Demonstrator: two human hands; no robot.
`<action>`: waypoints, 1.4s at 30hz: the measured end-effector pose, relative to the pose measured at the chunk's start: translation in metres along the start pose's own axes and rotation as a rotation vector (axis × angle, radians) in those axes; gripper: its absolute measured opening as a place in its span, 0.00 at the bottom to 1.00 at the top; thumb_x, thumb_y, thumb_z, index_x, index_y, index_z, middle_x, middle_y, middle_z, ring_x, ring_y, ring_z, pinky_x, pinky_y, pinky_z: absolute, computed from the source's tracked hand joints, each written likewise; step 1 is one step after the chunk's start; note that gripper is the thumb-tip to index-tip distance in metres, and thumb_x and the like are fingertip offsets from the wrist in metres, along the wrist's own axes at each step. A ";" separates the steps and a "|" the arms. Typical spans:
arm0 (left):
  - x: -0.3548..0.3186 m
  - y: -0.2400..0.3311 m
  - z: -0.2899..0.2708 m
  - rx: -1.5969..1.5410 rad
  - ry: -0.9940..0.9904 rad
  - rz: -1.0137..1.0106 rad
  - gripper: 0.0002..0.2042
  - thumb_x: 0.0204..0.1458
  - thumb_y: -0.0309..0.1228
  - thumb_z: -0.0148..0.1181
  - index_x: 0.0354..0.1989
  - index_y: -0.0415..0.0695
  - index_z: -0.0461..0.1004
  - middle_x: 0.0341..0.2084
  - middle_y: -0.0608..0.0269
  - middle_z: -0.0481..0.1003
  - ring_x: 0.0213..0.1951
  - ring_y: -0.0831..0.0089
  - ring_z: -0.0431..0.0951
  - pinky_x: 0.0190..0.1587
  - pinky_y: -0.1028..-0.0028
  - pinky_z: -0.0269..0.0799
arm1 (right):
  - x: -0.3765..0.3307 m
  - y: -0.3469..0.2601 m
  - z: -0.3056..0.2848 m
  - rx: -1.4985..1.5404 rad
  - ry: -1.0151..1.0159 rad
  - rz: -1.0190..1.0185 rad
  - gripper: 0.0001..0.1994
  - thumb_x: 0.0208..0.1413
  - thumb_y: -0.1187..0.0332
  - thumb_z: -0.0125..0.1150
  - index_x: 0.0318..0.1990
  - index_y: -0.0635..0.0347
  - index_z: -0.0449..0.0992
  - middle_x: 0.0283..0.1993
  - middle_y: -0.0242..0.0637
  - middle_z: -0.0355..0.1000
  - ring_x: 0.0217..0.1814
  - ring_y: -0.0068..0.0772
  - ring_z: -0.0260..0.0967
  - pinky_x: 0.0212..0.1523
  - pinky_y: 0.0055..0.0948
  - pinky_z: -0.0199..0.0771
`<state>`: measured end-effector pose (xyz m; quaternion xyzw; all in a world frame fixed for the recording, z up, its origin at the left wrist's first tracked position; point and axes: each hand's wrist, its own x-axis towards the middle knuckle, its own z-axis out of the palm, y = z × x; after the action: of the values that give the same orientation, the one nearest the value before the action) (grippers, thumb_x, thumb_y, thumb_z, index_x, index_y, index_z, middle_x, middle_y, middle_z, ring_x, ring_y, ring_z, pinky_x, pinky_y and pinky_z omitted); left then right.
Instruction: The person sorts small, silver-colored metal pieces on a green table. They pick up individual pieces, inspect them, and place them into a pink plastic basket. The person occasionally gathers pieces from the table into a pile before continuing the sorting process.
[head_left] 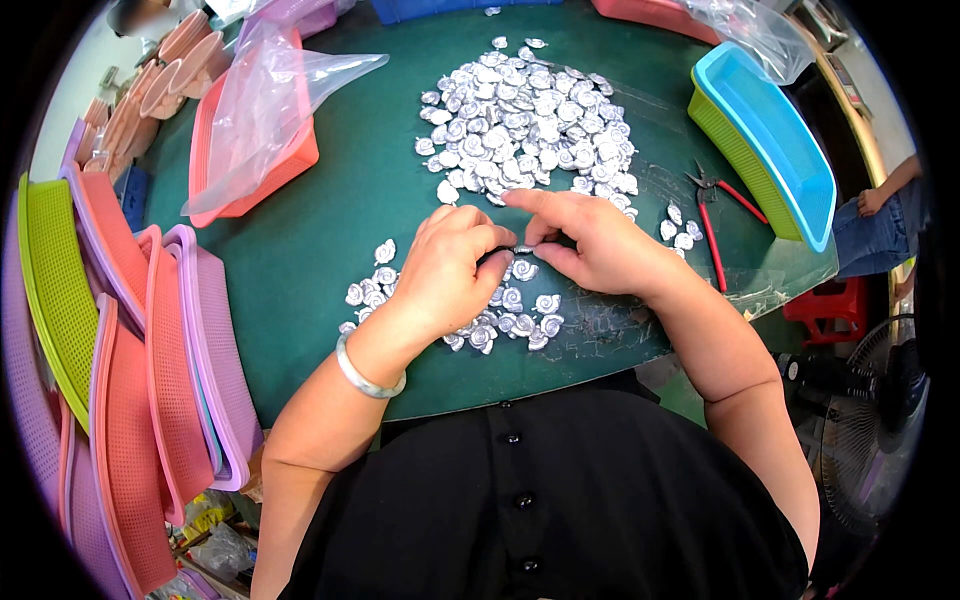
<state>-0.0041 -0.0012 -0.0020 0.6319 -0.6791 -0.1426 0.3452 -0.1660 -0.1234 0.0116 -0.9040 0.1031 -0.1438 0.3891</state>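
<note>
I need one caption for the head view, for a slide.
Left hand and right hand hold a small piece near a silvery pile on a green table.

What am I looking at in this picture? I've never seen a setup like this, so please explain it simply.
There is no machine here: a person is working with two bare hands. The picture comes from a wide fisheye camera worn on the person's head and looking down, so straight edges bend and the forearms come in from below.

On the green table lie a large pile of silvery, spiral-patterned pieces and a smaller group nearer the body. To the right are red-handled pliers and a blue tray.

The fingers of the left hand and right hand meet at one small piece and pinch it between them; its details are too small to make out.
</note>
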 end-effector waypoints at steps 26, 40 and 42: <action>-0.030 0.140 -0.122 -1.890 -0.377 0.577 0.26 0.61 0.32 0.34 0.08 0.41 0.61 0.10 0.60 0.62 0.16 0.69 0.66 0.39 0.58 0.77 | -0.068 -0.005 -0.075 -0.457 0.176 0.233 0.22 0.44 0.80 0.52 0.51 0.62 0.65 0.32 0.42 0.69 0.39 0.43 0.65 0.41 0.35 0.66; -0.043 0.149 -0.118 -1.875 -0.304 0.664 0.24 0.60 0.30 0.37 0.09 0.39 0.64 0.10 0.57 0.62 0.15 0.67 0.63 0.42 0.48 0.75 | -0.038 -0.009 -0.021 -0.236 0.166 0.098 0.24 0.43 0.83 0.52 0.53 0.63 0.64 0.36 0.42 0.71 0.42 0.45 0.65 0.44 0.37 0.66; -0.048 0.150 -0.119 -1.860 -0.232 0.640 0.24 0.59 0.29 0.37 0.09 0.39 0.63 0.10 0.58 0.62 0.15 0.68 0.63 0.42 0.48 0.75 | -0.037 -0.009 -0.020 -0.248 0.160 0.075 0.25 0.43 0.82 0.54 0.53 0.62 0.64 0.36 0.42 0.71 0.42 0.44 0.65 0.44 0.36 0.66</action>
<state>-0.0424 0.0977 0.1642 -0.1221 -0.4651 -0.5802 0.6574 -0.2064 -0.1199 0.0249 -0.9264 0.1845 -0.1870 0.2699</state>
